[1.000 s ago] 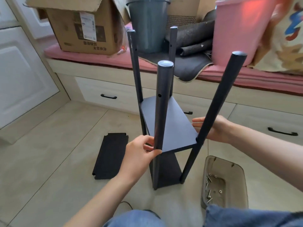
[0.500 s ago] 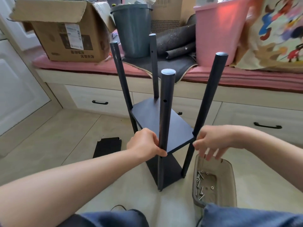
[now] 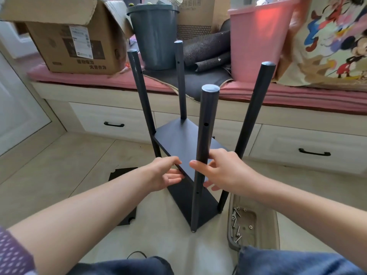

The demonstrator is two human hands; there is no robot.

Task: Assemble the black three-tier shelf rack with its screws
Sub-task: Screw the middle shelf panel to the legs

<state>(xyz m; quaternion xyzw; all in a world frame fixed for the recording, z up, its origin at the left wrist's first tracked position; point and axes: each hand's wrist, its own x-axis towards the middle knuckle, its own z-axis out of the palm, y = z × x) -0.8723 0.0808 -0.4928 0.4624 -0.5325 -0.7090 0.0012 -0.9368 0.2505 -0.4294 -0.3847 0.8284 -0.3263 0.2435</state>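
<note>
Upright on the floor stands the black shelf rack [image 3: 184, 147], two boards fitted between four poles. Both hands pinch the middle board's near edge: left hand [image 3: 164, 173] beside the front pole [image 3: 204, 139], right hand [image 3: 220, 171] just behind it. Screws [image 3: 237, 225] lie in a beige tray [image 3: 266, 231] nearby.

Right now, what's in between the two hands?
In the head view, the near black pole and the front edge of the middle shelf lie between the left hand and the right hand.
</note>
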